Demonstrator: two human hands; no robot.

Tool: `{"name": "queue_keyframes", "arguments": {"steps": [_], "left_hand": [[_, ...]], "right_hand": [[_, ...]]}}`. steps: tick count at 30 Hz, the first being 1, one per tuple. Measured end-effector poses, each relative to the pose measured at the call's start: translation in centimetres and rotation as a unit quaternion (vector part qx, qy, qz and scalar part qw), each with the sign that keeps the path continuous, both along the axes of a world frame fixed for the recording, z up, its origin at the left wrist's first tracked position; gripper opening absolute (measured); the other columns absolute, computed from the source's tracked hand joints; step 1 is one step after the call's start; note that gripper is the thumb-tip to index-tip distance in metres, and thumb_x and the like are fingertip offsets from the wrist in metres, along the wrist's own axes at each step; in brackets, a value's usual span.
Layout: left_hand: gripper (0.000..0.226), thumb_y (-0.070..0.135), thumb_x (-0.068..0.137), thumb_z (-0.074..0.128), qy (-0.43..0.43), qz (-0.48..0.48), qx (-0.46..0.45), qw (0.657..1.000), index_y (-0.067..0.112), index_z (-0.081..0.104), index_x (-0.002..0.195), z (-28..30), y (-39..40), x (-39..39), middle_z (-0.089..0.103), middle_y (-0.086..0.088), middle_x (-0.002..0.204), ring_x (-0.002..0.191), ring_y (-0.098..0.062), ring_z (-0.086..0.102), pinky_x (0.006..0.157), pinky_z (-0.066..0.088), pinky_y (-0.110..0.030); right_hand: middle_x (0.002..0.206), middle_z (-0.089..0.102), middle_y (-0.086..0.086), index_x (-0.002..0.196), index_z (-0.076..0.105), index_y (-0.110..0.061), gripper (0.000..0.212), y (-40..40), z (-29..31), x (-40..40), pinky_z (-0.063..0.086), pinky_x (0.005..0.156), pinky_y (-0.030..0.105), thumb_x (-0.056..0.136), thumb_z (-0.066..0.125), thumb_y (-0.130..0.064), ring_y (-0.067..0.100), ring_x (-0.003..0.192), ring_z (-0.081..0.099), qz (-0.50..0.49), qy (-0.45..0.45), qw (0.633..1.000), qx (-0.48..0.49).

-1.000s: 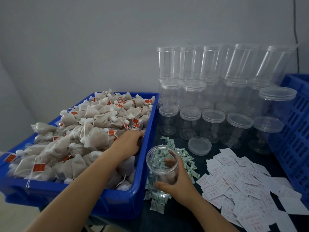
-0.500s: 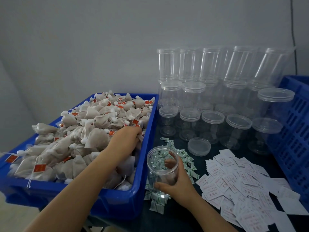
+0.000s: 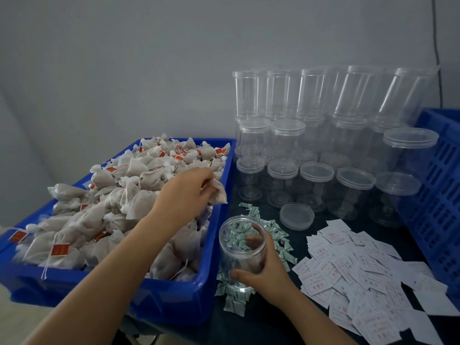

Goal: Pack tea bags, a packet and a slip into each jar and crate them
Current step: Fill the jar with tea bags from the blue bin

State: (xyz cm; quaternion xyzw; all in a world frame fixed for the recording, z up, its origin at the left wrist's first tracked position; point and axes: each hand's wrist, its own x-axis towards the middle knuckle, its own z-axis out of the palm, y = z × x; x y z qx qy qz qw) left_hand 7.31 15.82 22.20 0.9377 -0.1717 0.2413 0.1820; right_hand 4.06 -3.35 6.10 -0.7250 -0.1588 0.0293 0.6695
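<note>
Head view shows a soft heap of tea bags (image 3: pixel 129 195), small pouches of beige gauzy cloth tied at the neck with white string and red square tags, filling a blue plastic bin (image 3: pixel 174 305) of smooth, rounded walls. Left hand (image 3: pixel 185 192) is above the right edge of this heap, and its fingers pinch one tea bag (image 3: pixel 218 192), which hangs just over the bin's rim. Right hand (image 3: pixel 263 272) grips an open jar (image 3: pixel 242 252) of clear plastic, round and upright, with thumb in front and fingers curled behind it. The jar stands on a scatter of small crinkled packets (image 3: pixel 273 235), white with green print, on the dark table (image 3: pixel 273 327). If something lies inside the jar, I cannot tell, because the packets show through its wall. A loose round lid (image 3: pixel 296 216) lies beside. Behind are stacked clear jars with lids (image 3: pixel 318 170), seemingly empty. At right, white paper slips (image 3: pixel 361 282) with red print overlap in a flat pile; the print is too small to read. A blue slotted crate (image 3: pixel 438 195) is cut off by the right edge.
</note>
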Motion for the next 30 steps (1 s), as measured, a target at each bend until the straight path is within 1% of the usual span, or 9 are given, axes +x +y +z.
{"name": "queue_keyframes", "arguments": {"steps": [3,6,9,13,17,20,23,27,30], "left_hand": [[0.009,0.019,0.091,0.061,0.032,-0.023,-0.035,0.999,0.024,0.055,0.086,0.7,-0.9,-0.5,0.057,0.01,0.078,0.072,-0.004,0.054,0.066,0.04,-0.011],[0.013,0.02,0.089,0.063,0.077,-0.052,-0.076,0.993,0.03,0.056,0.085,1.1,-1.6,-1.0,0.06,0.013,0.079,0.074,-0.002,0.057,0.066,0.045,-0.01],[0.021,0.02,0.087,0.066,0.116,-0.095,-0.113,0.982,0.037,0.055,0.081,1.2,-2.2,-1.8,0.062,0.016,0.079,0.077,0.003,0.058,0.07,0.043,-0.004],[0.019,0.021,0.086,0.066,0.154,-0.121,-0.118,0.973,0.037,0.057,0.082,0.6,-3.0,-2.4,0.065,0.013,0.079,0.076,0.004,0.059,0.071,0.047,-0.009],[0.006,0.024,0.087,0.065,0.188,-0.115,-0.076,0.972,0.028,0.061,0.085,-0.7,-3.5,-2.5,0.065,0.01,0.079,0.073,-0.002,0.06,0.069,0.049,-0.015],[0.005,0.024,0.088,0.064,0.189,-0.112,-0.018,0.976,0.019,0.063,0.087,-1.6,-3.8,-2.4,0.063,0.008,0.075,0.068,-0.003,0.056,0.063,0.043,-0.012],[0.007,0.023,0.089,0.063,0.168,-0.109,0.025,0.979,0.016,0.062,0.087,-2.2,-4.0,-2.5,0.058,0.01,0.073,0.065,-0.002,0.051,0.06,0.036,-0.01],[0.011,0.025,0.09,0.06,0.153,-0.099,0.078,0.98,0.015,0.063,0.093,-2.5,-4.4,-2.5,0.063,0.005,0.082,0.075,-0.011,0.057,0.07,0.046,-0.022],[0.008,0.025,0.091,0.058,0.151,-0.093,0.092,0.98,0.019,0.063,0.095,-2.5,-4.6,-2.4,0.066,0.005,0.088,0.081,-0.011,0.06,0.076,0.05,-0.026]], "right_hand": [[0.132,0.047,-0.015,0.122,0.03,-0.077,0.1,0.0,-0.1,0.1,0.05,0.081,0.009,0.049,0.091,-0.046,-0.016,0.111,0.052,-0.006,0.0,1.0,-0.007],[0.133,0.047,-0.013,0.123,0.031,-0.075,0.1,0.0,-0.2,0.1,0.049,0.08,0.007,0.049,0.092,-0.045,-0.016,0.11,0.052,-0.006,0.0,1.0,-0.004],[0.132,0.046,-0.014,0.122,0.029,-0.078,0.1,0.1,-0.2,0.1,0.049,0.08,0.007,0.049,0.092,-0.047,-0.017,0.11,0.051,-0.01,-0.001,1.0,-0.008],[0.13,0.047,-0.015,0.117,0.029,-0.08,0.098,0.2,-0.3,0.2,0.052,0.081,0.012,0.05,0.091,-0.046,-0.013,0.11,0.054,-0.017,0.002,1.0,-0.013],[0.128,0.058,-0.014,0.121,0.038,-0.065,0.091,0.3,-0.7,0.2,0.053,0.09,0.021,0.049,0.091,-0.047,-0.003,0.114,0.059,-0.021,0.004,1.0,-0.006],[0.123,0.062,-0.023,0.109,0.039,-0.079,0.088,0.2,-0.7,0.2,0.052,0.084,0.014,0.053,0.092,-0.037,-0.002,0.112,0.062,-0.017,0.006,1.0,0.011],[0.124,0.059,-0.027,0.122,0.035,-0.074,0.098,0.1,-0.5,0.2,0.054,0.084,0.017,0.059,0.091,-0.025,0.0,0.116,0.061,0.004,-0.003,1.0,0.02],[0.13,0.058,-0.014,0.135,0.034,-0.059,0.104,0.1,-0.6,0.3,0.056,0.091,0.032,0.057,0.093,-0.023,0.012,0.119,0.061,0.006,0.005,0.999,0.031],[0.124,0.058,-0.026,0.13,0.034,-0.067,0.103,0.2,-0.6,0.4,0.056,0.088,0.025,0.057,0.092,-0.024,0.006,0.119,0.06,0.006,0.0,1.0,0.022]]}}
